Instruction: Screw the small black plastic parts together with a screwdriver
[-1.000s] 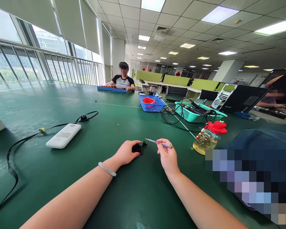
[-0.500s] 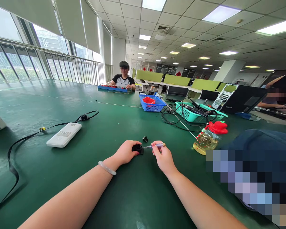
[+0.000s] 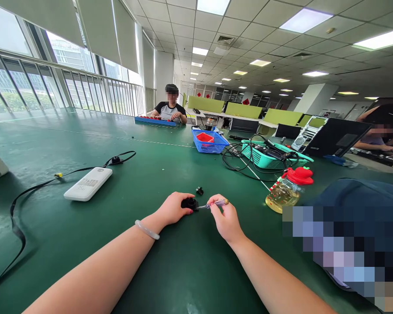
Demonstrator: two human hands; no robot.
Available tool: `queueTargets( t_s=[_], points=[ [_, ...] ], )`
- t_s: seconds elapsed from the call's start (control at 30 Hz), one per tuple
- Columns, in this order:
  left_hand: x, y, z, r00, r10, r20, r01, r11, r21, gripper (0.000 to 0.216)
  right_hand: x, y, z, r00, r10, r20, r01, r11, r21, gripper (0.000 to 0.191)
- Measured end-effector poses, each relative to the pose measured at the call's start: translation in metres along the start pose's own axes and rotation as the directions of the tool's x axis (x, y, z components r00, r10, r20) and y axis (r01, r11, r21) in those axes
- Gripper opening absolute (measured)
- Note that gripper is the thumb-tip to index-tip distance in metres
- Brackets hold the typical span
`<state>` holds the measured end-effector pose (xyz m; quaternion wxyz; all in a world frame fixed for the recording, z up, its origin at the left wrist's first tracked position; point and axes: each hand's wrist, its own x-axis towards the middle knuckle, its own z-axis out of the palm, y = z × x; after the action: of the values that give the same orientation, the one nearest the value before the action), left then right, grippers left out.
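Note:
My left hand is closed around a small black part and presses it on the green table. My right hand pinches a small screwdriver with a clear handle. The screwdriver's tip touches the black part. A second tiny black piece lies loose on the table just beyond the hands. A pale bangle sits on my left wrist.
A white power bank with a black cable lies to the left. A bottle with a red lid stands at the right. Further back are a blue basket, a teal basket with cables, a laptop, and seated people.
The right hand brought the screwdriver down and left until its tip met the black part. The tiny black piece separated and now lies beyond the hands.

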<state>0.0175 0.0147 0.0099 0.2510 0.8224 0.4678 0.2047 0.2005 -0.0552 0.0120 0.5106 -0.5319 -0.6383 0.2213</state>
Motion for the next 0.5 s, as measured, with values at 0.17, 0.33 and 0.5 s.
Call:
queueTargets(
  t_s=[0.17,0.33,0.5],
  points=[
    [-0.0017,0.0006,-0.001,1.0,0.019,0.004,-0.019,0.999,-0.028,0.057,0.0015,0.002,-0.0018,0.998,0.005,-0.063,-0.008,0.998,-0.054,0.018],
    [-0.0019,0.0014,-0.0002,1.0,-0.012,0.005,0.012,0.998,-0.059,0.058,0.0029,0.0038,-0.002,0.998,-0.001,-0.07,-0.005,0.996,-0.084,0.017],
    [-0.0002,-0.0012,0.0015,0.999,-0.033,-0.012,0.032,0.994,-0.1,0.061,-0.0011,0.0006,-0.001,0.98,-0.181,-0.084,0.168,0.975,-0.146,0.02]
  ],
)
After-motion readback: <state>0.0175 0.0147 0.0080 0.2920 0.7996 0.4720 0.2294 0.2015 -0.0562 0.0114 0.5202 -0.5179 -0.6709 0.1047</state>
